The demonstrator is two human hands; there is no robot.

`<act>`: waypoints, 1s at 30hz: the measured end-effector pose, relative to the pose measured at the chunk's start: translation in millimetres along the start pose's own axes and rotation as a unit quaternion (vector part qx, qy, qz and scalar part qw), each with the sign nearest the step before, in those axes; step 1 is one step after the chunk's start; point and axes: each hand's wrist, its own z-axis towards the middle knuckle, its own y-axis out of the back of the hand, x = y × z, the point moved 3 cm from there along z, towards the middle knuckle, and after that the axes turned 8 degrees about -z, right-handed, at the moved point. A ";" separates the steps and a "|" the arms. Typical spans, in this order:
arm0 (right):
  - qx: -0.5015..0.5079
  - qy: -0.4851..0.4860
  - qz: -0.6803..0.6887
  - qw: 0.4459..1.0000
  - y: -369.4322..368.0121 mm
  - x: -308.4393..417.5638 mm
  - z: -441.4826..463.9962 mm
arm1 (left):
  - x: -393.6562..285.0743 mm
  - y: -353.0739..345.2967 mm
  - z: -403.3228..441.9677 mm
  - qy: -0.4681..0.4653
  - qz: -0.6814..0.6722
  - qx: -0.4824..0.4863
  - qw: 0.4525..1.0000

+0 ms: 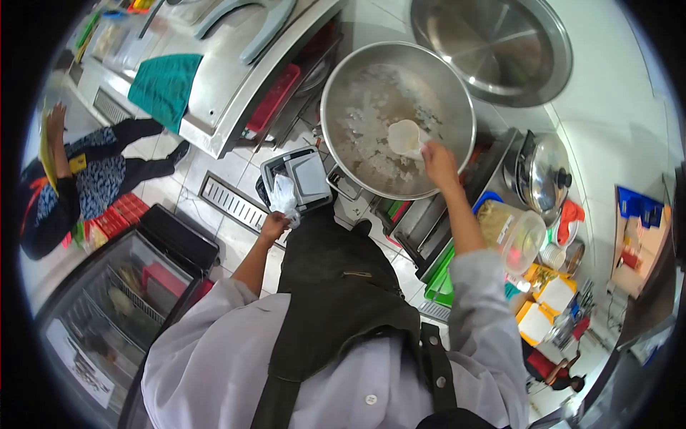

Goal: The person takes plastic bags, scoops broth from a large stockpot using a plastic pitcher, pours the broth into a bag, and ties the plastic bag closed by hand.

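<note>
My right hand is closed on the handle of a pale scoop, which is over or in the cloudy liquid of a large steel pot. Whitish pieces float across the liquid. Down to the left of the pot, my left hand is closed on a crumpled clear plastic bag. The bag hangs beside a grey bin. What the bag holds, if anything, cannot be made out.
A large round steel lid leans behind the pot. Left is a steel counter with a green cloth; another person stands beyond it. A glass-topped freezer is at lower left, a lidded pan at right.
</note>
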 end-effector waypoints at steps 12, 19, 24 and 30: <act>0.176 0.120 -0.301 0.930 -60.1 20.4 104.1 | 138.8 55.1 -114.1 0.167 -0.100 -0.176 0.965; 0.214 0.140 -0.190 0.948 -83.2 53.3 127.7 | 98.0 24.3 -89.6 0.141 -0.125 -0.102 0.977; 0.196 0.179 -0.162 0.950 -78.1 67.7 170.3 | 66.6 24.2 -87.0 0.109 -0.151 -0.097 0.978; 0.134 0.119 -0.044 0.983 -42.9 56.5 203.1 | 79.0 35.4 -106.9 0.122 -0.155 -0.136 0.971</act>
